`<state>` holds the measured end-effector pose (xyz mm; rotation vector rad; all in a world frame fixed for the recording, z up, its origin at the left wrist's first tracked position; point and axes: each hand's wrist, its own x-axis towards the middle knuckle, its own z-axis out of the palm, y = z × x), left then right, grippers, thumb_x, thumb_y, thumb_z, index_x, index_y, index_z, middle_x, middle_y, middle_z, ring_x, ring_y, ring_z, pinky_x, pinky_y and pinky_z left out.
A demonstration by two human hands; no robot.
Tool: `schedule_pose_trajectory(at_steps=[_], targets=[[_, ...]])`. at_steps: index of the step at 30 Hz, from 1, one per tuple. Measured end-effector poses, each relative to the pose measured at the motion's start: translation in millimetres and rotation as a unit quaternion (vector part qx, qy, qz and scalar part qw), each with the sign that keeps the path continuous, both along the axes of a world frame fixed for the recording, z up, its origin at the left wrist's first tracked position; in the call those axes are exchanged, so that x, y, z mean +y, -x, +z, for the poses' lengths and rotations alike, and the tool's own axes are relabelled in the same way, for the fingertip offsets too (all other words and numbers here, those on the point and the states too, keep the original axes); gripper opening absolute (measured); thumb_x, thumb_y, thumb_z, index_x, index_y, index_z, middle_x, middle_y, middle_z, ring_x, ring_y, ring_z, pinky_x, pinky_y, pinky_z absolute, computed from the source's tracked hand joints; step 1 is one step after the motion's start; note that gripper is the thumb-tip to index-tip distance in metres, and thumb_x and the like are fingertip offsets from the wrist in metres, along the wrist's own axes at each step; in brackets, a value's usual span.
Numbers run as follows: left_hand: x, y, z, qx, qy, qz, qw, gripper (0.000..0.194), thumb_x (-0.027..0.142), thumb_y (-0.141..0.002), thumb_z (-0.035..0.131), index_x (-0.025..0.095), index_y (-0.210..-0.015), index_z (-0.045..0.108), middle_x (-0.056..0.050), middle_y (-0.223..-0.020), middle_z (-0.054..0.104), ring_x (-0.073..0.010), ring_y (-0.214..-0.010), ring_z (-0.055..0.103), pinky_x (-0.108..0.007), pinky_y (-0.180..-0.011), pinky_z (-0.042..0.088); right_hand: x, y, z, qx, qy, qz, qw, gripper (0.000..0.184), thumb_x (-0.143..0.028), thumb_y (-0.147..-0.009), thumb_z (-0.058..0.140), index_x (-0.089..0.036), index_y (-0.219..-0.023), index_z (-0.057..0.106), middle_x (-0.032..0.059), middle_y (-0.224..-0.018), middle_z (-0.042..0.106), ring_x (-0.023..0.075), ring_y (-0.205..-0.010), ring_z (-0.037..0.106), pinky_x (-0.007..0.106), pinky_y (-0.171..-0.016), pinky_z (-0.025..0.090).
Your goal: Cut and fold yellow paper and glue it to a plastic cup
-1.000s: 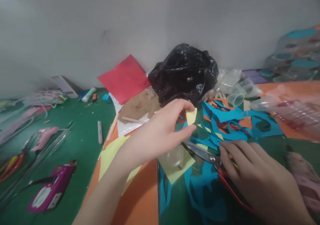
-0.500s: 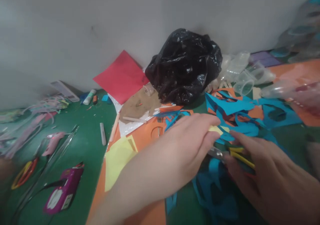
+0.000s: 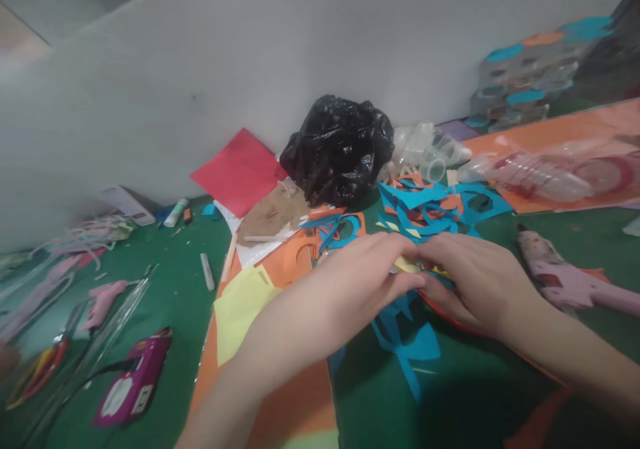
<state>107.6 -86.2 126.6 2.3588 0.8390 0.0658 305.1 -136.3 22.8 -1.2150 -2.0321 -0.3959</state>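
My left hand (image 3: 365,272) and my right hand (image 3: 470,279) meet at the middle of the green table (image 3: 170,296). The left fingers pinch a small yellow paper piece (image 3: 406,264). My right hand is curled over the red-handled scissors (image 3: 440,302), whose blades are hidden between the two hands. Blue paper scraps (image 3: 405,339) lie just under the hands. More blue offcuts (image 3: 425,202) are piled behind them. An orange sheet (image 3: 295,396) and a yellow sheet (image 3: 240,306) lie under my left forearm.
A black plastic bag (image 3: 337,149) sits against the grey wall, with a red sheet (image 3: 237,172) left of it and clear plastic cups (image 3: 430,156) right of it. A pink glue gun (image 3: 565,279) lies right; a magenta tool (image 3: 133,382), another pink glue gun (image 3: 103,297) and scissors (image 3: 35,372) lie left.
My left hand has carried the yellow piece down and right from above the table. My right hand has closed round the scissors and met it. The view has pulled back.
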Motion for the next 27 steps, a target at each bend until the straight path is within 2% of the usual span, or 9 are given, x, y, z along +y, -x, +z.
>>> schedule_pose_trajectory(at_steps=[4,7,13,19,24,27], targets=[[3.4,2.1,-3.8,-0.009,-0.006,-0.014,1.000,0.022,0.037,-0.102,0.051,0.026,-0.118,0.060,-0.001,-0.118,0.068,-0.0180,-0.110,0.063,-0.029,-0.092,0.047,3.6,-0.9,-1.7,0.004,0.015,0.025,1.000,0.027,-0.028,-0.105,0.037,-0.019,-0.088,0.057,0.0014,-0.067,0.062,0.0160,-0.059,0.059,0.027,-0.058,0.041],[6.5,2.4,-7.3,-0.030,-0.017,-0.027,0.999,0.019,0.033,-0.102,0.051,0.026,-0.117,0.061,0.000,-0.116,0.069,-0.0167,-0.106,0.062,-0.027,-0.091,0.047,5.0,-3.0,-3.0,-0.001,0.008,0.019,1.000,0.028,-0.023,-0.104,0.039,-0.020,-0.083,0.057,0.0004,-0.064,0.059,0.0160,-0.058,0.057,0.027,-0.059,0.040],[8.5,-1.5,-7.9,-0.055,-0.014,-0.019,0.998,0.018,0.040,-0.098,0.057,0.025,-0.105,0.063,0.001,-0.106,0.070,-0.0146,-0.093,0.062,-0.025,-0.080,0.046,4.0,-7.3,-4.1,0.014,0.015,0.026,0.999,0.030,-0.039,-0.104,0.043,-0.020,-0.089,0.060,0.0030,-0.067,0.062,0.0186,-0.061,0.059,0.030,-0.060,0.037],[6.8,-3.1,-9.8,-0.065,0.005,-0.004,0.998,0.018,0.041,-0.098,0.056,0.025,-0.101,0.064,0.002,-0.103,0.071,-0.0131,-0.088,0.063,-0.024,-0.074,0.045,7.2,-11.7,-7.5,0.013,0.040,0.038,0.998,0.034,-0.046,-0.105,0.041,-0.021,-0.093,0.061,0.0032,-0.070,0.067,0.0182,-0.061,0.062,0.028,-0.057,0.036],[7.9,-2.3,-9.5,-0.056,-0.004,-0.004,0.998,0.023,0.045,-0.097,0.056,0.024,-0.101,0.065,0.001,-0.101,0.070,-0.0133,-0.085,0.063,-0.025,-0.072,0.044,11.0,-15.0,-4.9,0.027,0.101,0.049,0.993,0.041,-0.051,-0.105,0.035,-0.022,-0.098,0.063,0.0024,-0.071,0.068,0.0164,-0.057,0.061,0.026,-0.055,0.036],[8.3,-1.6,-7.5,-0.041,0.001,-0.020,0.999,0.026,0.047,-0.096,0.057,0.023,-0.096,0.066,0.001,-0.095,0.070,-0.0130,-0.081,0.061,-0.025,-0.072,0.044,13.0,-15.5,-3.6,0.045,0.144,0.062,0.987,0.041,-0.053,-0.103,0.038,-0.022,-0.102,0.064,0.0028,-0.072,0.069,0.0166,-0.056,0.061,0.025,-0.053,0.036]])
